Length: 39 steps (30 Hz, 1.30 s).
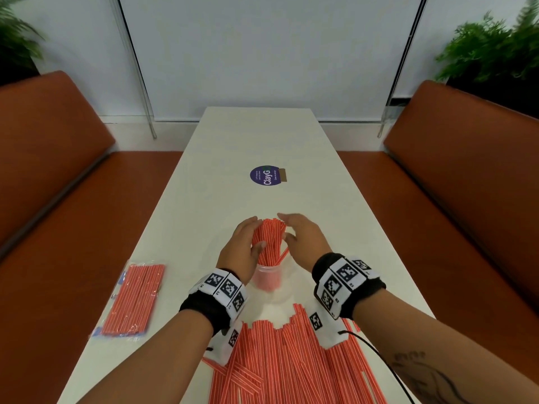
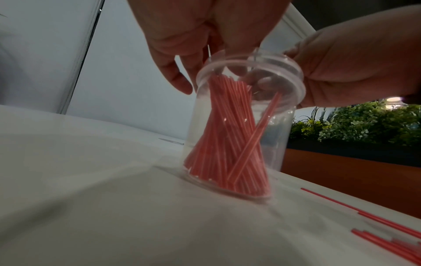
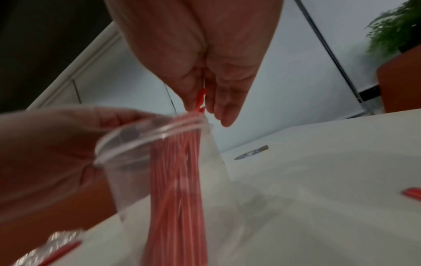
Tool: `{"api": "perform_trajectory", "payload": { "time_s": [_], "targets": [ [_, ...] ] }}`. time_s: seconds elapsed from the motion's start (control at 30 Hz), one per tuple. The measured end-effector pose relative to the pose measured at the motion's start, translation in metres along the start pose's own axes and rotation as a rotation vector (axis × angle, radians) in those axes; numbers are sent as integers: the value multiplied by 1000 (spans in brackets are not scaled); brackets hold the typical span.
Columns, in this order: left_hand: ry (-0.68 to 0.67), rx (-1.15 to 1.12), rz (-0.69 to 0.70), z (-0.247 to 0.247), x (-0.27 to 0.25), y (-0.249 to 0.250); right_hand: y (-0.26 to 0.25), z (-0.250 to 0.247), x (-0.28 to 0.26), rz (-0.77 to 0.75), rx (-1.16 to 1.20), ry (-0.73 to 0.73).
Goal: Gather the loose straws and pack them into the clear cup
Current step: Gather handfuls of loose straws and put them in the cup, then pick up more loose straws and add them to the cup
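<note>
head view shows both hands cupped around a bundle of red straws that stands in the clear cup, which sits upright on the white worktop between the wrists. the left hand has its fingers curled round the bundle's left side with the thumb across the front, probably to keep the straws from fanning out while they settle. the right hand is spread and relaxed, palm against the right side of the bundle, seemingly herding strays inward; one straw leans out under it. left wrist view shows the straws reaching the cup's bottom, slanted and crossed, so they likely need straightening. a large heap of loose straws lies near the worktop's front edge, within easy reach for the next handful, so much is left. a sealed pack of straws lies to the left, apart.
</note>
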<state>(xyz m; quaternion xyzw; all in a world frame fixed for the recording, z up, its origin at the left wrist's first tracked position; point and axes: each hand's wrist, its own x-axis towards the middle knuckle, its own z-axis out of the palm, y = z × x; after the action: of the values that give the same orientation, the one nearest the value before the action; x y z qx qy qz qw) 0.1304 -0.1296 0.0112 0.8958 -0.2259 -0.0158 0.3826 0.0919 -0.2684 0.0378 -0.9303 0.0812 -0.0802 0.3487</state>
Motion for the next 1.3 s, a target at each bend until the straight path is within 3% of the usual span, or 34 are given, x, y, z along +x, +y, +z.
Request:
{"api": "perform_trajectory", "payload": {
  "time_s": [0.1, 0.2, 0.37, 0.53, 0.63, 0.73, 0.8, 0.93, 1.07, 1.3],
  "targets": [
    [-9, 3, 5, 3, -3, 0, 5, 11, -7, -55, -66, -98],
    [-17, -31, -18, -2, -2, 2, 2, 11, -2, -28, 17, -92],
    [37, -119, -46, -37, -8, 9, -5, -8, -6, -49, -13, 90],
    [12, -16, -132, -82, -41, 3, -32, -18, -42, -66, 17, 142],
    [-85, 77, -215, -92, -71, -6, -53, -13, -68, 0, 4, -64],
    [-290, 254, -283, -86, -101, -18, -64, 11, -90, 59, -195, -412],
    [-405, 315, -314, -78, -117, -23, -64, 35, -100, 106, -326, -545],
    [-505, 324, -330, -63, -136, -29, -65, 71, -112, 185, -430, -585],
    [-491, 266, -316, -55, -148, -32, -72, 92, -119, 169, -524, -574],
    [-451, 216, -278, -50, -153, -30, -77, 91, -120, 101, -599, -694]
  ]
}}
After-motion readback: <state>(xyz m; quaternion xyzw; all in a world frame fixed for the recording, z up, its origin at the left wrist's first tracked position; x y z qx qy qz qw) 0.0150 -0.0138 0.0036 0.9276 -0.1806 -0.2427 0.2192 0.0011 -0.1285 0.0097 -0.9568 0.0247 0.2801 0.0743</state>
